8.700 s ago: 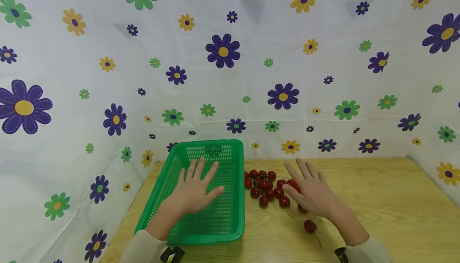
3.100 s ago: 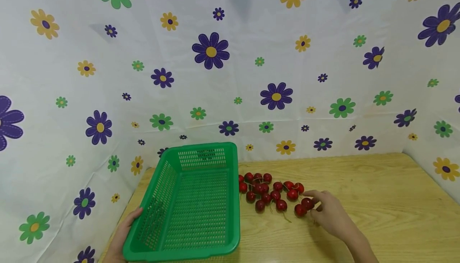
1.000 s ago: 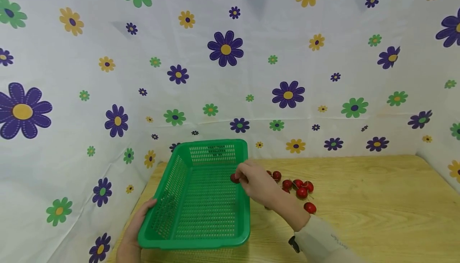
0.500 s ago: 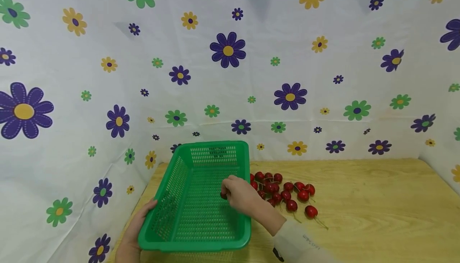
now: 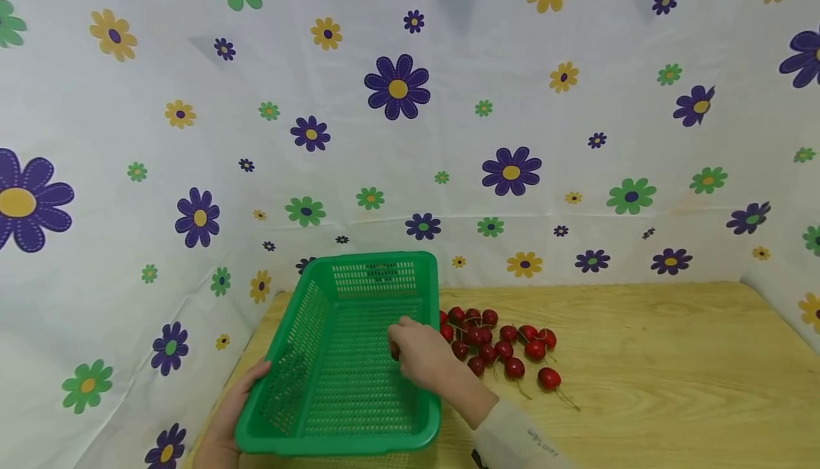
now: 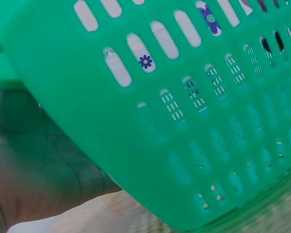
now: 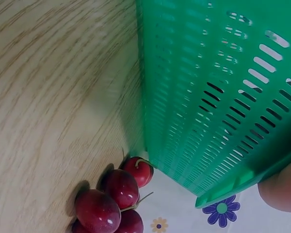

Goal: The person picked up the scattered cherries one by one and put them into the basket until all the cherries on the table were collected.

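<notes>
A dark red cherry [image 5: 394,352] sits within the green basket [image 5: 433,341], above or on its floor; whether it touches the slotted bottom cannot be told. Only a sliver of it shows, the rest covered by the fingers of the right hand [image 5: 423,356], which pinch it with fingertips drawn close together. That hand reaches in over the basket's right rim. In the right wrist view just a bit of the hand appears, cut off by the right edge.

The left hand [image 5: 233,405] is at the basket's left side, one digit against the rim; the left wrist view shows its palm by the outer wall. Its other fingers are out of sight, so I cannot tell how far they curl.

Just outside the basket's right wall, a cluster of cherries [image 5: 474,336] lies on the wooden bench [image 5: 640,369], some overlapping, the leftmost partly hidden by the rim. One stemmed cherry [image 5: 549,378] lies slightly apart at the near right. The right arm's pale sleeve [image 5: 512,437] runs out of the picture, its lettering unreadable. Behind hangs a white flowered cloth [image 5: 359,163].
</notes>
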Demonstrator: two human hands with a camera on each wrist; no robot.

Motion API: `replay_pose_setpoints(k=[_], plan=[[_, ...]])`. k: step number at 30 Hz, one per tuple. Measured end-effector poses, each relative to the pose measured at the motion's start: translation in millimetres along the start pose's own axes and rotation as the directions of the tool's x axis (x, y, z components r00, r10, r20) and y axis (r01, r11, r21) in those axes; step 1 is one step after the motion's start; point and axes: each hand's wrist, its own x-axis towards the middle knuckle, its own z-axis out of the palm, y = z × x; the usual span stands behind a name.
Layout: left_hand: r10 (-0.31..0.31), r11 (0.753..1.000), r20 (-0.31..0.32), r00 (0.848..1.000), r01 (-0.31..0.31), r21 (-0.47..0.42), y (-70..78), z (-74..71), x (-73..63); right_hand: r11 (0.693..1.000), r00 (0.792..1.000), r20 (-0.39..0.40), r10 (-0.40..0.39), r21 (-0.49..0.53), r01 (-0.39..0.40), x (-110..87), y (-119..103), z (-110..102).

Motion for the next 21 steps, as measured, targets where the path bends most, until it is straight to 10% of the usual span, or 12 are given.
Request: replay_pose_setpoints(k=[3, 21], plan=[[-0.099, 0.993, -0.214, 0.972, 0.111, 0.042, 1.5, 6.8, -4.1, 0.999, 1.0, -0.001, -0.011, -0.035, 0.011, 0.4, -0.3, -0.6], [-0.129, 0.991, -0.199, 0.972, 0.134, 0.011, 1.3, 5.0, -1.6, 0.999, 0.999, 0.031, 0.006, -0.033, -0.005, 0.7, 0.0, -1.1]])
